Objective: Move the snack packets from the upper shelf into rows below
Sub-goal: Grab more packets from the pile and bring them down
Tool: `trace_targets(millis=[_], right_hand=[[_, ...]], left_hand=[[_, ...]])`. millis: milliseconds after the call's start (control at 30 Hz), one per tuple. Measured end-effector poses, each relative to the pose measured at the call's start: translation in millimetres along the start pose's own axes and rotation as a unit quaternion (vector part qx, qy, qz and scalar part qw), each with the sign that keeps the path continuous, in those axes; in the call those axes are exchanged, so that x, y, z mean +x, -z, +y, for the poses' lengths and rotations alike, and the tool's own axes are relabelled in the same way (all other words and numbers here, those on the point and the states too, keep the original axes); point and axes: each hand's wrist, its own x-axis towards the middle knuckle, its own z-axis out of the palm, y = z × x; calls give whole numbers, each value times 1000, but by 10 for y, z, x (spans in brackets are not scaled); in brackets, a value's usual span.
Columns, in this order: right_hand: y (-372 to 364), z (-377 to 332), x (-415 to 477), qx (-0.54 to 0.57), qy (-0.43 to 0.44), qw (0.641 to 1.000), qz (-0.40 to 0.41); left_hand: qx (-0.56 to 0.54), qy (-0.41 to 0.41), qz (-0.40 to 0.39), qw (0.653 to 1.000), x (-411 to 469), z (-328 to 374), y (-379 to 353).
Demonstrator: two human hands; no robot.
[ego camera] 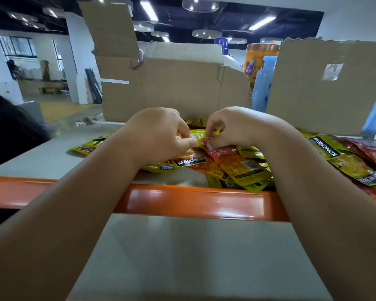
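yellow snack packet point(199, 134) pinched between left hand point(159, 135), right hand point(228, 127)

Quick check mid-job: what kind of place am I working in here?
Most likely a warehouse or stockroom. An orange shelf beam fronts a deck heaped with loose snack packets, torn cardboard boxes stand behind them, and an open hall with ceiling strip lights lies beyond.
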Motion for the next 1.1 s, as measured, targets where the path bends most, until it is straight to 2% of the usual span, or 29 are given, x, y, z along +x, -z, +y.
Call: trace_targets(millis=[167,367,500,700,767,967,1100], right_hand=[[-3,8,-18,18,3,999,43],[7,65,-16,43,-9,988,146],[11,72,-13,48,-10,989,141],[38,58,-31,61,-9,988,140],[79,65,-61,72,-15,985,156],[183,96,-299,95,-27,961,258],[192,165,-608,98,-49,937,331]], left_hand=[[-80,0,-51,995,-64,70,121],[1,57,-39,998,-80,90,119],[55,106,-43,992,-117,128,110],[0,128,-40,991,-178,137,226],[-26,121,-16,992,-197,122,235],[-103,62,143,982,-200,115,147],[-151,8,198,968,-165,378,94]])
